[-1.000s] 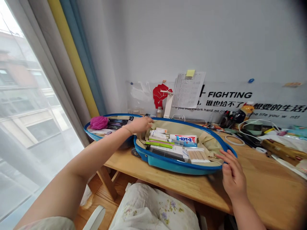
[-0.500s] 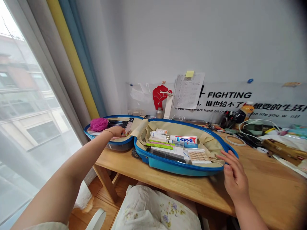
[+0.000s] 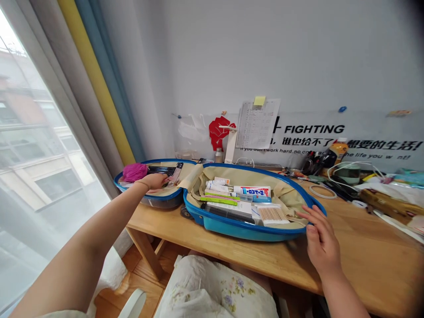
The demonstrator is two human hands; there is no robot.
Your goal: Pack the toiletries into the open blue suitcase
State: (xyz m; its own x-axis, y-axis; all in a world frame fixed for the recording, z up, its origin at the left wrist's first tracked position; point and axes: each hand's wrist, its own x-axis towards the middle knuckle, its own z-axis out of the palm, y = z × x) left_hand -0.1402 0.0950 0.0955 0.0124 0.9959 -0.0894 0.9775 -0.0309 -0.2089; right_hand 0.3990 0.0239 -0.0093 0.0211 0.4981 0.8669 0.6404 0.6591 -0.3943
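Observation:
A small blue-rimmed suitcase point(image 3: 251, 232) lies opened flat on the wooden table. My left hand point(image 3: 156, 180) reaches into its left half, fingers bent and drawn together over the contents; what they grip, if anything, is hidden. Around it lie a magenta mesh bath puff point(image 3: 135, 172), a bundle of black thin items point(image 3: 162, 169) and a flat card-like packet point(image 3: 175, 174). My right hand point(image 3: 323, 240) rests at the right end of the suitcase rim, fingers spread. The right half holds a toothpaste tube point(image 3: 253, 191), cotton swabs point(image 3: 272, 214), a green strip-like packet point(image 3: 220, 199) and a white box point(image 3: 243, 207).
Behind the suitcase stand a white lamp point(image 3: 231, 148) and a small bottle point(image 3: 218, 155). To the right are an orange-labelled bottle point(image 3: 339, 152), a ring of tape point(image 3: 323, 191), cables and a brown pouch point(image 3: 386, 204). Curtains point(image 3: 96, 79) hang at the left.
My left hand has shifted slightly within the left half, its fingers now lower and less visible. My right hand stays at the rim. The whole view has moved a little.

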